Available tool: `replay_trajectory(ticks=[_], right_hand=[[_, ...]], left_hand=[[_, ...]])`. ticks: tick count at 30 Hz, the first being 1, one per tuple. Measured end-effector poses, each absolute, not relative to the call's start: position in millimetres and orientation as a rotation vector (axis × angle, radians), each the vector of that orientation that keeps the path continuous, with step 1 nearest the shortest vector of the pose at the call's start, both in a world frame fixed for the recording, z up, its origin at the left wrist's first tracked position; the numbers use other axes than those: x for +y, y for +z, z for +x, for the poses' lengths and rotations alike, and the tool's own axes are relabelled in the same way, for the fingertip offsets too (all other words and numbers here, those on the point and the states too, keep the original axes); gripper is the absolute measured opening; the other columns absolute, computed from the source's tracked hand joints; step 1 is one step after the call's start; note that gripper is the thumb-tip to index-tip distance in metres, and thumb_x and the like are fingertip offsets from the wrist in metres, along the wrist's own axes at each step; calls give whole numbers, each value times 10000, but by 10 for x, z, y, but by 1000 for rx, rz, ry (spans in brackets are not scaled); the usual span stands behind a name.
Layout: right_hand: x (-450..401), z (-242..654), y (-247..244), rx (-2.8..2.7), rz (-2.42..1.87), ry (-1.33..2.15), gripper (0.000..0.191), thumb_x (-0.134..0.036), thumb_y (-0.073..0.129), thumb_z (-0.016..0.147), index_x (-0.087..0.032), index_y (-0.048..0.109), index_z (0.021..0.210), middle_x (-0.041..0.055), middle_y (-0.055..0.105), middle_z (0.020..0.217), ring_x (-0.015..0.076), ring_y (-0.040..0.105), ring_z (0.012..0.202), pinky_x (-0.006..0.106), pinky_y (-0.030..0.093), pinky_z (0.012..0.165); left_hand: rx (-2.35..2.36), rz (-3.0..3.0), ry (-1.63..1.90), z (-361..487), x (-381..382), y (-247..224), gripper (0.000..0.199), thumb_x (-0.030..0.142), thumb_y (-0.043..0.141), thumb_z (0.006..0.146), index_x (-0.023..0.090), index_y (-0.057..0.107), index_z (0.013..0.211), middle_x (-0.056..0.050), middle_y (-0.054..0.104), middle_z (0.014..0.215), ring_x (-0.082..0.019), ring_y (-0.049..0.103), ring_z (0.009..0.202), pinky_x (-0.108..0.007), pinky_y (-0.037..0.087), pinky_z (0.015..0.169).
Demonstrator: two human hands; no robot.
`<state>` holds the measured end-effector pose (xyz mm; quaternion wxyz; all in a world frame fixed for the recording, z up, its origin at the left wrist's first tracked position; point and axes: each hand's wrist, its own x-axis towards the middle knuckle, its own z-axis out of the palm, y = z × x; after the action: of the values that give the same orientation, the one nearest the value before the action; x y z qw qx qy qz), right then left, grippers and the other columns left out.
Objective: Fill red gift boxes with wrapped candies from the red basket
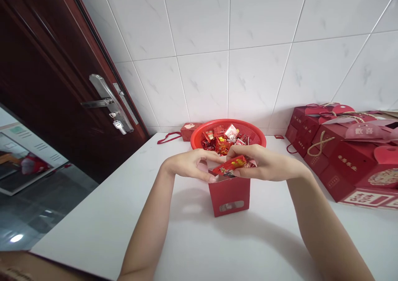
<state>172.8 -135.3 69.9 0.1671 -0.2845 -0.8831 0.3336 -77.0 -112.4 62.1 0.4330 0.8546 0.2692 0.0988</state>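
Standing upright on a white tabletop (192, 248), an open-topped red carton (231, 198) turns its windowed front toward the person, its mouth level with both hands. Over that mouth lies a shiny red packet (229, 166), its long axis slanting across the opening, left end lower, right end raised. The right hand (264, 162) is the nearer to it, thumb in front and fingers behind, clamped on the packet's right part; the carton's opening sits just below and to the left of those fingertips. At the opening's left side, the left hand (192, 164) sets its thumb at the rim, fingers reaching behind; whether they pinch the wall cannot be told. To the right, well apart, sit red gift boxes (329, 164) with cord handles. Beyond the hands, a red basket (260, 143) holds wrapped sweets (222, 142), before a tiled wall (202, 86).
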Motion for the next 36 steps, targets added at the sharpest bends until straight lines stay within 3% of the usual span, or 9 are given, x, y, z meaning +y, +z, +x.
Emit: replay_trajectory(ticks=[5, 10, 16, 20, 23, 27, 33, 36], right_hand=[[-1340, 1707, 685, -2519, -938, 857, 264, -375, 588, 898, -219, 405, 789, -46, 447, 695, 97, 374, 587, 241, 282, 496], [-1343, 1670, 705, -2551, -893, 836, 342, -461, 450, 975, -216, 393, 744, -42, 396, 662, 99, 345, 564, 257, 278, 513], [-1423, 1607, 705, -2518, -1117, 766, 186, -295, 381, 989, -239, 349, 816, -68, 325, 613, 112, 294, 509, 271, 236, 487], [-1462, 1539, 660, -2620, -1045, 670, 194, -253, 404, 983, -221, 421, 792, -43, 438, 629, 115, 370, 528, 283, 250, 506], [-1475, 1479, 628, -2647, -977, 497, 225, -243, 406, 987, -199, 511, 793, 7, 518, 680, 152, 450, 646, 294, 296, 583], [-1473, 1407, 593, -2764, -1007, 211, 319, -174, 406, 957, -187, 531, 664, 37, 517, 644, 189, 468, 704, 331, 322, 696], [-1503, 1420, 609, -2608, -1040, 381, 230, -297, 428, 1000, -191, 628, 1040, 25, 632, 778, 158, 509, 638, 290, 280, 586], [-1521, 1428, 614, -2621, -1000, 430, 281, -309, 393, 1024, -202, 651, 1005, -3, 607, 706, 127, 458, 557, 289, 258, 562]], left_hand=[[643, 2075, 263, -757, -1106, 602, 330, 301, 713, 834, 220, 729, 1153, -67, 710, 1164, -231, 635, 1104, -330, 505, 953], [659, 2034, 313, -770, -1048, 552, 362, 317, 655, 891, 214, 694, 1235, -97, 668, 1288, -254, 600, 1198, -348, 505, 972], [628, 2024, 287, -794, -1000, 520, 364, 289, 628, 908, 209, 676, 1259, -98, 634, 1348, -241, 588, 1225, -335, 485, 1005], [713, 2015, 274, -798, -1001, 524, 407, 251, 644, 876, 210, 665, 1280, -96, 608, 1384, -253, 563, 1255, -335, 485, 1003], [686, 2005, 277, -795, -1000, 525, 456, 223, 640, 859, 223, 647, 1315, -89, 616, 1380, -257, 580, 1241, -344, 491, 999], [691, 2024, 337, -784, -989, 514, 455, 234, 643, 858, 238, 650, 1312, -66, 628, 1373, -254, 556, 1285, -342, 469, 1033], [713, 2024, 367, -780, -964, 497, 430, 273, 663, 861, 210, 667, 1286, -89, 661, 1323, -256, 623, 1178, -353, 495, 989], [691, 2004, 355, -782, -963, 486, 449, 264, 670, 856, 218, 657, 1301, -80, 651, 1341, -254, 596, 1228, -334, 496, 991]])
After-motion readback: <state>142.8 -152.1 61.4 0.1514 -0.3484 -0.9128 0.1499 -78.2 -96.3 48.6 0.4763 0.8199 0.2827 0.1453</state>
